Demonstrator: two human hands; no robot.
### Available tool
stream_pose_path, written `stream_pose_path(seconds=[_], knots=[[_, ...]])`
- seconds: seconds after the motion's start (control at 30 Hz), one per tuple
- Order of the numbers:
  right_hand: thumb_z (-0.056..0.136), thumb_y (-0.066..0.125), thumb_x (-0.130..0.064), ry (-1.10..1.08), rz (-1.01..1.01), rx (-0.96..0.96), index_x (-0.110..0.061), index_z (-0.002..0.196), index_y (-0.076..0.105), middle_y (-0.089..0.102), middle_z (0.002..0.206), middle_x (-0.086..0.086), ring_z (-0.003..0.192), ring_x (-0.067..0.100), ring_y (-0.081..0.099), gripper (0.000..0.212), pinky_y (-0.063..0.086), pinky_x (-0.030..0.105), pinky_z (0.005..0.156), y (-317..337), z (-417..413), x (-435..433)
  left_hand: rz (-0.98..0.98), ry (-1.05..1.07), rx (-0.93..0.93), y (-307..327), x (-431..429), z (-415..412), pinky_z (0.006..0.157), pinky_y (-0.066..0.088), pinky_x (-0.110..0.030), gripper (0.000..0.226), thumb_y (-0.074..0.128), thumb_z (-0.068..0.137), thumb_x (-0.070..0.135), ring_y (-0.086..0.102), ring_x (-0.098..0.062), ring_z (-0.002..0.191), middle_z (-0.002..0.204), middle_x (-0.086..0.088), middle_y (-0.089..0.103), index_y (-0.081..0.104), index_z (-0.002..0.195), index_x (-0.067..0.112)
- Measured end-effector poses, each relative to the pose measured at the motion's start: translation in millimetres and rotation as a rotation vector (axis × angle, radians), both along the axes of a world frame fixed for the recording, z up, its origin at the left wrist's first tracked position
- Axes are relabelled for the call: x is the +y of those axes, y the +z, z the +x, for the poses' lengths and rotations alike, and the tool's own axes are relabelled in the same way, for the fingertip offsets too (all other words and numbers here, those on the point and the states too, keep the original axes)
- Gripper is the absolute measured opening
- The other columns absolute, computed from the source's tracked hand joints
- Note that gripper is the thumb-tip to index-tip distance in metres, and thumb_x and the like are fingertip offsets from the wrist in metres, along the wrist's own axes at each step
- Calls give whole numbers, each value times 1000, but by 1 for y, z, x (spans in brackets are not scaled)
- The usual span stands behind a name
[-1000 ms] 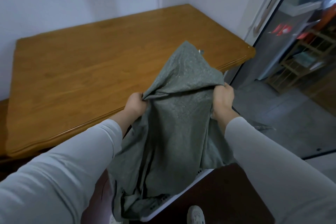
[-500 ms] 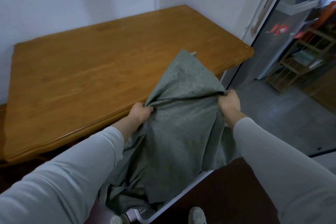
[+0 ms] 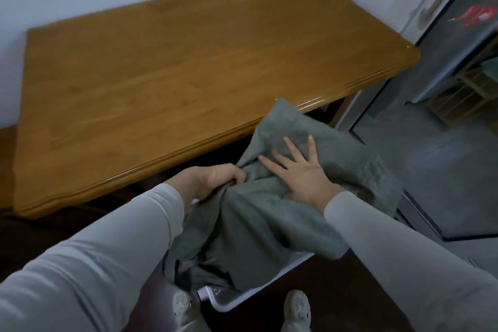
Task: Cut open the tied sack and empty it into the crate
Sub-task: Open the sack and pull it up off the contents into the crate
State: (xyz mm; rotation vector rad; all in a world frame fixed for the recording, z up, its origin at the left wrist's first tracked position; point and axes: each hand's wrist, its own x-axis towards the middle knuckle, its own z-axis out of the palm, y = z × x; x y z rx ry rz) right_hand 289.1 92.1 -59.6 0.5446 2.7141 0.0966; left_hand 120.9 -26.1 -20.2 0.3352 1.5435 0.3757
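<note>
Head view: we see wooden bench (image 3: 167,83) far left. Left hand (image 3: 213,179), fingers clamped on bunched grey sack (image 3: 256,224). Sack droops into white crate (image 3: 242,300) on floor near our shoes (image 3: 296,310). Right hand (image 3: 301,172) lies flat on sack, fingers spread apart. Glass door (image 3: 444,89) far right.

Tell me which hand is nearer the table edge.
Left. The left hand grips the sack just below the table edge; the right hand lies flat on the sack, farther out.
</note>
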Motion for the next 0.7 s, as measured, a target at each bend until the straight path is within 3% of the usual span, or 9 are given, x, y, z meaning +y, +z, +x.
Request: stream_pose_path(seconds=[0.1,0.17,0.23,0.3,0.37,0.4,0.5,0.6,0.7], knots=[[92,40,-37,-299,-374,38,-23,121,57,60,125,7,127,26,47,37,4,54,117,-27,0,4,91,19,119,-12,1,-10,80,49,-32,26,60,83,26,62,-23,84,96,-9,68,70,101,10],[92,43,-24,-549,-608,107,-13,108,64,63,118,13,115,30,56,28,37,40,106,-37,11,13,211,-20,352,-29,0,-19,96,41,-33,60,64,81,49,54,-20,113,125,-2,57,56,130,17],[94,45,-17,-681,-606,141,-7,99,66,63,114,13,112,30,57,24,42,33,95,-44,23,29,255,-169,554,-45,-5,-26,116,20,-40,106,56,59,80,30,-23,140,150,1,36,30,147,27],[97,41,-14,-615,-497,41,-4,99,65,61,117,17,117,32,55,26,40,30,92,-46,29,41,200,-406,679,-65,-11,-21,119,0,-51,130,55,45,88,2,-23,149,161,3,8,8,152,31],[99,36,-13,-610,-438,1,-2,121,58,57,130,15,124,30,50,34,37,29,97,-31,23,45,120,-521,723,-82,-15,-5,117,-1,-54,126,66,55,78,-6,-27,149,162,3,-3,0,152,33],[99,35,-14,-616,-428,66,-4,129,52,55,133,14,125,27,49,36,35,27,99,-18,19,47,92,-486,708,-85,-14,4,117,8,-54,115,68,63,71,3,-30,148,161,-1,6,8,152,31],[98,35,-9,-605,-417,217,-5,129,52,55,134,13,124,25,51,36,33,27,101,28,10,63,146,-214,622,-78,1,23,101,41,-36,60,57,90,46,49,-33,125,138,-14,52,45,138,12],[96,39,-4,-630,-329,332,-4,124,58,60,127,17,120,28,54,34,33,30,101,71,7,81,280,78,515,-47,29,29,96,43,-35,41,46,99,26,54,-34,118,130,-18,57,50,132,3],[93,43,3,-597,-239,358,-4,119,62,65,121,17,117,29,56,33,31,29,105,86,14,92,364,405,232,-24,48,35,83,44,-20,39,40,101,13,52,-27,112,135,-17,52,43,137,-2]])
